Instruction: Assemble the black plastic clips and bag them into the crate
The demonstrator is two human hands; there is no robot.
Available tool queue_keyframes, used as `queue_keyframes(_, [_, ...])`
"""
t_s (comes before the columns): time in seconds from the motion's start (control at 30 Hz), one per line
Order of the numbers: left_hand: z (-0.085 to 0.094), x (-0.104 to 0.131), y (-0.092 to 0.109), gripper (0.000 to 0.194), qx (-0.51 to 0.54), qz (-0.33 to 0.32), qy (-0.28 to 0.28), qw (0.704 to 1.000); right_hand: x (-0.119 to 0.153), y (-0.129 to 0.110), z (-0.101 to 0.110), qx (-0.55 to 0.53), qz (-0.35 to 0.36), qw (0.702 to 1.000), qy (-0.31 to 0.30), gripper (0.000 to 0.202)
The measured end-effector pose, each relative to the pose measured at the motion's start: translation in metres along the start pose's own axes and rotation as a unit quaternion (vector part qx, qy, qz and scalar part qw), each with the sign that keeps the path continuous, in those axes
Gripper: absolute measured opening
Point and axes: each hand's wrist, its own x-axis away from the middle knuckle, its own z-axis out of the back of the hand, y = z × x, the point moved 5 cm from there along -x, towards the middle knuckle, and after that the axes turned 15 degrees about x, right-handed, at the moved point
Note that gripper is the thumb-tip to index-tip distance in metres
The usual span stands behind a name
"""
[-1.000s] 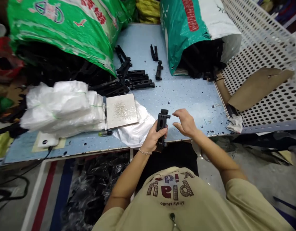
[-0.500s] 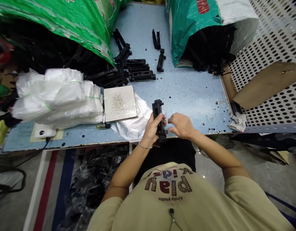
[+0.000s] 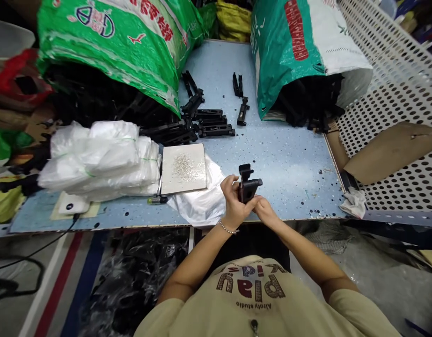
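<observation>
My left hand is wrapped round a black plastic bracket near the front edge of the table, its thumb along the lower side. The bracket is tilted, with a hooked end pointing away from me and a short arm sticking out to the right. My right hand has its fingers closed at the bracket's near end, against my left thumb; the fingertips are partly hidden. Similar black brackets lie in a loose pile beyond, and two more sit farther back.
A green sack and a teal sack, both holding black parts, stand at the back. To the left are bundled clear plastic bags and a square board with tiny grains. A perforated white panel borders the right side.
My right hand has moved left and come against the bracket. The bracket has been turned from lengthwise to a tilted pose in my left hand. The view has shifted too.
</observation>
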Motion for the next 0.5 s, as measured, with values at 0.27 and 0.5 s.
queue_keyframes(0.27, [-0.03,-0.001,-0.083,0.032,-0.008,0.171,-0.017,0.985,-0.197,-0.079,0.062,0.377,0.141,0.911,0.087,0.031])
queue_keyframes(0.5, [-0.025,-0.029,-0.09,0.052,0.003,0.144,0.004,0.99,-0.278,-0.076,0.034,0.433,0.113,0.894,0.004,0.044])
